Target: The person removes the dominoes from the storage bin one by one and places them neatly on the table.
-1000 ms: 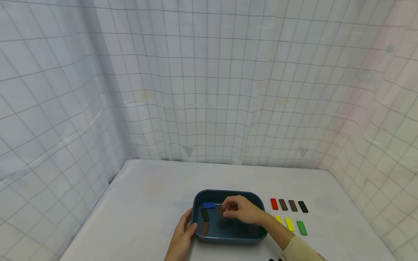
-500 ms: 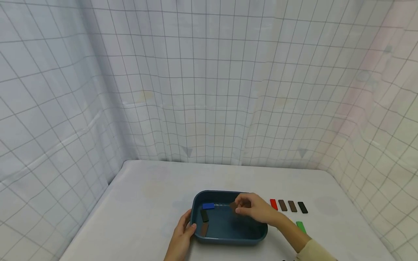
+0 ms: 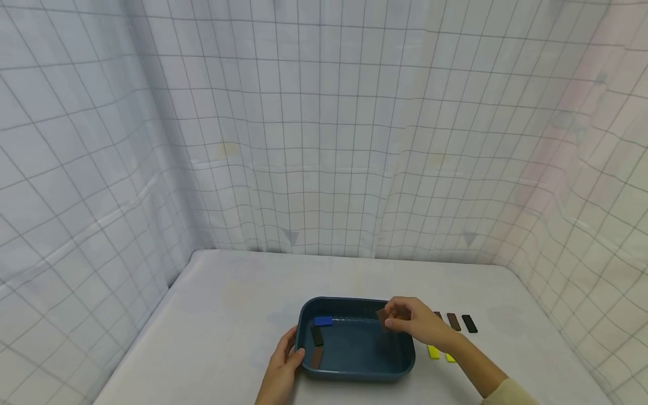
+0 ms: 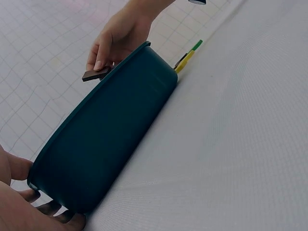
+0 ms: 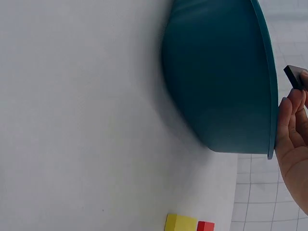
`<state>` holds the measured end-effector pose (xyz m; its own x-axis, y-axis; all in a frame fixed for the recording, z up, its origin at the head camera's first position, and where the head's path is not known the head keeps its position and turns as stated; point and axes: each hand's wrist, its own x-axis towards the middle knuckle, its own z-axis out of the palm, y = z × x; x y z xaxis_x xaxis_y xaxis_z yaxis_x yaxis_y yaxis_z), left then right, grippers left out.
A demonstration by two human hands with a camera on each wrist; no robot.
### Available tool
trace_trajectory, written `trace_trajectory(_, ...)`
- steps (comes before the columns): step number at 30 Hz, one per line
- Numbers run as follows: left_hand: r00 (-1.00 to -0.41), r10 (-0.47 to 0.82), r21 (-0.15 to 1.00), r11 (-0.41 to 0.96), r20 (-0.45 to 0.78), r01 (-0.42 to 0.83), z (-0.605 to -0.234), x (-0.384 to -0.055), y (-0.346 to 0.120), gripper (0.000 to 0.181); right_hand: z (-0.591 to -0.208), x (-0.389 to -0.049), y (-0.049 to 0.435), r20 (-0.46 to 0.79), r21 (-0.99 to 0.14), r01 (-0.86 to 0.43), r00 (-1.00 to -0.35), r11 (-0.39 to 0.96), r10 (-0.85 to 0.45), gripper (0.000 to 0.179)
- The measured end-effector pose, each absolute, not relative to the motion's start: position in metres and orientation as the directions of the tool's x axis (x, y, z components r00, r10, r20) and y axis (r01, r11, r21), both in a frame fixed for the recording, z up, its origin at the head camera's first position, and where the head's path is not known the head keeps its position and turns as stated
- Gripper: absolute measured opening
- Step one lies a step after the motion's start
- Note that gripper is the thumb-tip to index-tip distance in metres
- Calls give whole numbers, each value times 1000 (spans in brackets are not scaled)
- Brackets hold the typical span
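A dark blue plastic tub (image 3: 356, 374) stands on the white-covered table. My left hand (image 3: 282, 365) grips its left end, thumb at the rim and fingers along the outside. Over the tub's right part, my right hand (image 3: 417, 323) pinches a flat brown block (image 3: 381, 318) between thumb and fingers. The left wrist view shows that block (image 4: 94, 74) just above the rim. Inside the tub, along its left side, lie a blue block (image 3: 323, 320), a black block (image 3: 316, 336) and another brown block (image 3: 316, 357).
Right of the tub lie a brown block (image 3: 453, 321), a black block (image 3: 469, 323) and two yellow blocks (image 3: 433, 352), partly behind my right arm. A green block (image 4: 197, 45) and a red block (image 5: 205, 226) show in the wrist views. Gridded white curtains (image 3: 334, 140) enclose the table.
My right hand has moved right across the tub, carrying the brown block from near the blue one toward the right rim. My left hand has kept its place on the tub.
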<state>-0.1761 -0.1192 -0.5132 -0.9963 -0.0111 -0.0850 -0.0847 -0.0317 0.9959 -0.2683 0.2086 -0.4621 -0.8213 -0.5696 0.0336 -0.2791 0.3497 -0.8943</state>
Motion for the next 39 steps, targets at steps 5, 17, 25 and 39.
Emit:
trace_trajectory(5,-996,-8,996,-23,-89,-89,-514,-176,-118,56,-462,-264,227,27,-890,-265,-843,371,-538,18)
trace_trajectory(17,-995,-31,995,-38,-95,-94,-511,-177,-116,57,-462,-254,272,5,-884,-225,-880,409,-474,21)
trace_trajectory(25,-996,-36,996,-40,-82,-80,-511,-176,-117,57,-470,-249,299,-50,-873,-150,-919,464,-390,22)
trace_trajectory(39,-995,-33,995,-42,-89,-87,-516,-176,-118,58,-487,-234,351,-136,-859,-11,-959,512,-249,24)
